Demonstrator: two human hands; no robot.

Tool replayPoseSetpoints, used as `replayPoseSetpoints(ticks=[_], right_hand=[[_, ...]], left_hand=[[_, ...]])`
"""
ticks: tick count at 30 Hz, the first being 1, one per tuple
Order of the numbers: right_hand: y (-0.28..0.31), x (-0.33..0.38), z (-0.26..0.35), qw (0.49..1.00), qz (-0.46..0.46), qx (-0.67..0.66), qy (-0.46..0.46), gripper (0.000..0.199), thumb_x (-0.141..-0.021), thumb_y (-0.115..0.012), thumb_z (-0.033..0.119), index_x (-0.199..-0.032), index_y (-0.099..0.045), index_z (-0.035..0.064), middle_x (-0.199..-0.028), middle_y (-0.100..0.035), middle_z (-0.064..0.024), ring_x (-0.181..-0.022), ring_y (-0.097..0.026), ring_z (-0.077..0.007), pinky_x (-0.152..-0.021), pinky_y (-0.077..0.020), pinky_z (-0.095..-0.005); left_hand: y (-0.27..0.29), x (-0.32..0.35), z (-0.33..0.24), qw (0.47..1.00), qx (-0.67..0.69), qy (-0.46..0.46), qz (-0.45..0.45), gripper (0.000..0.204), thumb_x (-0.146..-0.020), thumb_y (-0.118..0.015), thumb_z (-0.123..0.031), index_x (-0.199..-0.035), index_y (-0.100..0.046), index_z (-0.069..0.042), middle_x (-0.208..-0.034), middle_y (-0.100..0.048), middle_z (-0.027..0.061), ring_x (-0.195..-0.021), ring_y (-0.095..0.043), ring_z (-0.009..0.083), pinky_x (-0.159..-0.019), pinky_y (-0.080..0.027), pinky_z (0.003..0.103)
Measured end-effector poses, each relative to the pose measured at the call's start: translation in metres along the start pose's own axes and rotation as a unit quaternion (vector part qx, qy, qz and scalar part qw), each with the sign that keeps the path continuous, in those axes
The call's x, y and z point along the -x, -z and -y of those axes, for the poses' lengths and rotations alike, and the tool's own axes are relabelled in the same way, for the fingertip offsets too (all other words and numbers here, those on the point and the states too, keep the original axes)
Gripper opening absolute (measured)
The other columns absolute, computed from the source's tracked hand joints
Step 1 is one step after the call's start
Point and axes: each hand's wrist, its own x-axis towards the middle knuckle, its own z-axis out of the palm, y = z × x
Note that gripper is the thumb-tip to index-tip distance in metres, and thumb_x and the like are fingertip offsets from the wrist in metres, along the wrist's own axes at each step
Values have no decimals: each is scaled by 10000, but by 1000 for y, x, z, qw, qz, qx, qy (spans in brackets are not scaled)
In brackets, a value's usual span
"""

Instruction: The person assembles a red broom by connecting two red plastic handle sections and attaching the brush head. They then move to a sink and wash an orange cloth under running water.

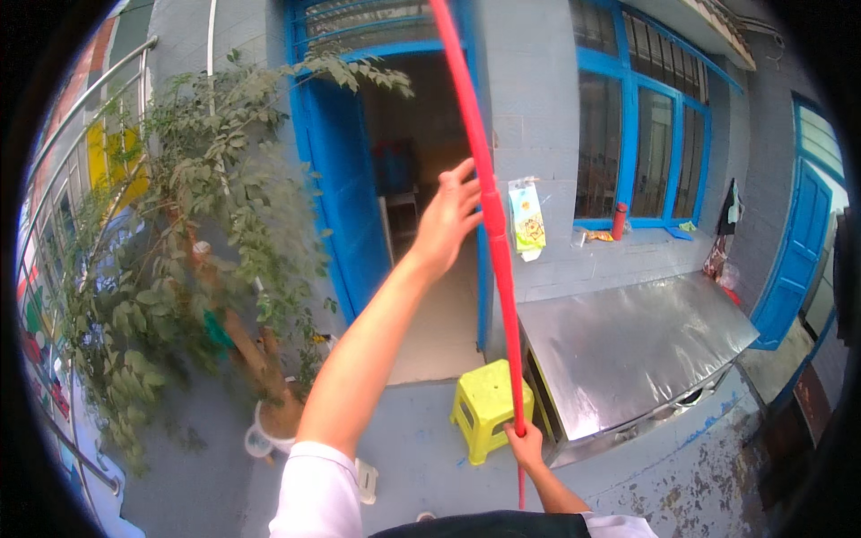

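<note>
A long red pole (pixel 506 296) runs upright across the middle of the view, its top passing beyond the upper edge. A thicker collar on it suggests a telescoping joint. My right hand (pixel 526 442) is wrapped round the pole low down, and a thinner red end shows below it. Higher up, my left hand (pixel 443 218) is raised beside the collar with its fingers apart. The fingertips reach the pole's left side; whether they touch it I cannot tell. Behind the lower pole stands a yellow plastic stool (pixel 482 405).
To the right is a metal-topped table (pixel 637 345) below a blue-framed window (pixel 650 134). A red bottle (pixel 619 221) stands on the sill. The blue door (pixel 345 179) ahead is open. A leafy potted tree (pixel 179 269) and a metal railing (pixel 67 188) take up the left.
</note>
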Motion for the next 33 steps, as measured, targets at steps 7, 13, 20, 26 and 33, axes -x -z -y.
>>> replayPoseSetpoints(ticks=[7, 13, 20, 26, 33], right_hand=[[67, 4, 130, 977, 128, -103, 134, 383, -842, -731, 204, -1141, -544, 54, -753, -628, -39, -603, -579, -104, -578, -474, -277], [85, 27, 159, 967, 39, -57, 246, 245, -898, -644, 154, -1068, -563, -3, -780, -646, -149, -642, -655, -245, -615, -504, -357], [64, 74, 83, 979, 13, -25, 202, 214, -834, -681, 179, -914, -580, 8, -716, -629, -220, -666, -638, -381, -606, -490, -424], [72, 130, 39, 980, 123, -58, 147, 205, -801, -682, 150, -708, -595, -12, -602, -596, -181, -547, -582, -218, -562, -462, -372], [105, 205, -11, 957, 286, -31, 48, 269, -808, -705, 160, -626, -573, 11, -540, -555, -20, -544, -475, -77, -486, -390, -305]], left_hand=[[-59, 61, 14, 990, 120, 78, 19, 656, -995, -261, -588, -1301, -427, -32, -625, -414, 14, -548, -469, 120, -638, -489, 336], [-110, 148, 35, 994, -22, 112, 3, 375, -1024, -460, -322, -1250, -436, -24, -827, -540, 38, -814, -569, 139, -794, -486, 307], [-153, 226, 62, 945, -112, 197, -237, 163, -933, -595, -183, -997, -592, -34, -682, -516, -14, -626, -517, 62, -558, -412, 236], [-170, 308, 61, 942, -54, 224, -242, 182, -901, -603, -142, -784, -630, -5, -552, -487, -14, -447, -404, 45, -418, -306, 233], [-187, 401, 48, 934, 102, 273, -207, 305, -902, -596, -102, -625, -499, -20, -533, -448, 10, -435, -365, 63, -419, -281, 242]])
